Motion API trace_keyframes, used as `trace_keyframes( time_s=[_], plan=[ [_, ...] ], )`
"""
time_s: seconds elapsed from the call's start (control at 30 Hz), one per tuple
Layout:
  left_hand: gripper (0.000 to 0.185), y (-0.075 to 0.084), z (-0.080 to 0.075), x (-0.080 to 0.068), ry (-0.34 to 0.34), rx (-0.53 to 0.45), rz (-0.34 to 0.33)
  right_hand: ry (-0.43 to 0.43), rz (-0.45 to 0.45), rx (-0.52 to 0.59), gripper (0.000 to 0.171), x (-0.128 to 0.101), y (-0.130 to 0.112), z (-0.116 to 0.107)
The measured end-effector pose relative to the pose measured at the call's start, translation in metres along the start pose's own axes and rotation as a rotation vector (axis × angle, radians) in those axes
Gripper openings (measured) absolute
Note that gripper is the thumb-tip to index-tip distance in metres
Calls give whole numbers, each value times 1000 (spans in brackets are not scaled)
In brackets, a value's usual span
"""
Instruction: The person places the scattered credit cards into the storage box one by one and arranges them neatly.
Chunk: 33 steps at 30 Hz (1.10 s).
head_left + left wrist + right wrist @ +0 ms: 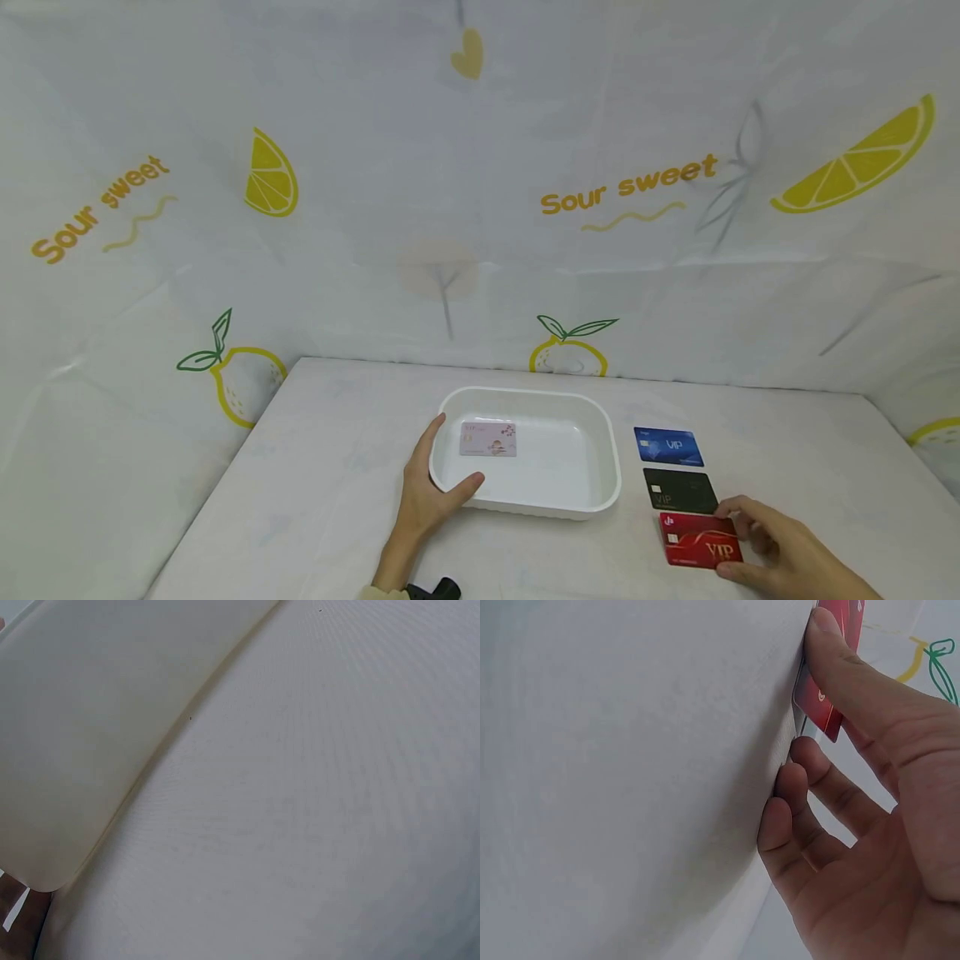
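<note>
Fingers and thumb of the right hand (787, 550) pinch the red card (697, 533) near its three o'clock end, parted only about as far as its two long edges, the other fingers bent. Those of the left hand (426, 496) are spread wide around the white tray (555, 471) at eight o'clock, thumb hooked over the near rim — fingers along the outer wall.

Largest is the lemon-printed cloth (375, 125), rising at twelve o'clock behind the pale table (337, 500). On that stands the tray, with the pink card (480, 449) flat inside at nine o'clock. Outside, at the tray's three o'clock, lies the blue card (666, 455); the dark card (675, 498) is just beside it at six o'clock. Red comes next, at six o'clock from the dark one — whether their edges touch, I cannot tell. Smallest is a black device (444, 588) at the left wrist, partly cut off.
</note>
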<state>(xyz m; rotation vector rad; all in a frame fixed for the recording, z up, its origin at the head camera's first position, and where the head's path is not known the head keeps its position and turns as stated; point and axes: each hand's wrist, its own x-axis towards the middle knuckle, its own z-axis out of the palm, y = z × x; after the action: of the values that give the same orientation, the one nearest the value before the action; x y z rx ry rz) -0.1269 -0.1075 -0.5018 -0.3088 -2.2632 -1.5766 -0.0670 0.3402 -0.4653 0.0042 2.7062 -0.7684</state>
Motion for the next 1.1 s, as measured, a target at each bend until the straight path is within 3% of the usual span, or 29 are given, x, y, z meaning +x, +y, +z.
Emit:
trace_keyframes(
  time_s=[0.5, 0.8, 1.1],
  plan=[
    [98, 1, -1, 0, 1, 19, -1, 0, 2, 39, 74, 0, -1, 2],
    [97, 2, -1, 1, 6, 16, -4, -59, 29, 48, 78, 0, 3, 1],
    [97, 2, -1, 1, 8, 17, 5, -68, -17, 103, 85, -1, 7, 1]
  ],
)
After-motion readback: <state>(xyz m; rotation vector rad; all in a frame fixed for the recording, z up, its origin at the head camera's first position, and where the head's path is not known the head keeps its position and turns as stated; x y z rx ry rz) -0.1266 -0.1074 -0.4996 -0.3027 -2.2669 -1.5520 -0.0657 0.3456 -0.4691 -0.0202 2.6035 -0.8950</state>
